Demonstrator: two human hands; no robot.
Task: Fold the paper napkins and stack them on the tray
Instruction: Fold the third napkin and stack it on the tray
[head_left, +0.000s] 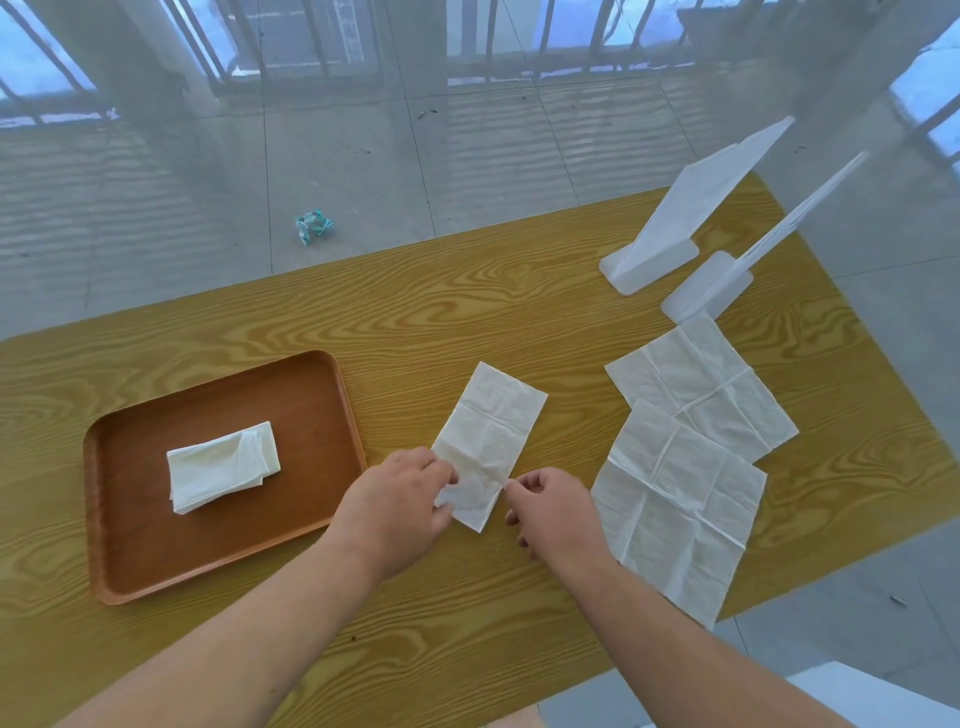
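White paper, folded in half to a long strip, lies on the table between the tray and the open sheets: this is the half-folded napkin, and I note both hands at its near end. My left hand has its grip pinched on the near left corner, which is lifted off the wood. My right hand has its grip pinched on the near right edge of the same strip.

Brown tray sits to the left, just beside the left hand. One folded napkin lies in its middle.

Two unfolded napkins sit to the right, overlapping: the near sheet touches the right wrist and overhangs the table's edge; the far sheet lies beyond it. Two white stands occupy the far right corner. A crumpled wrapper lies on the floor.
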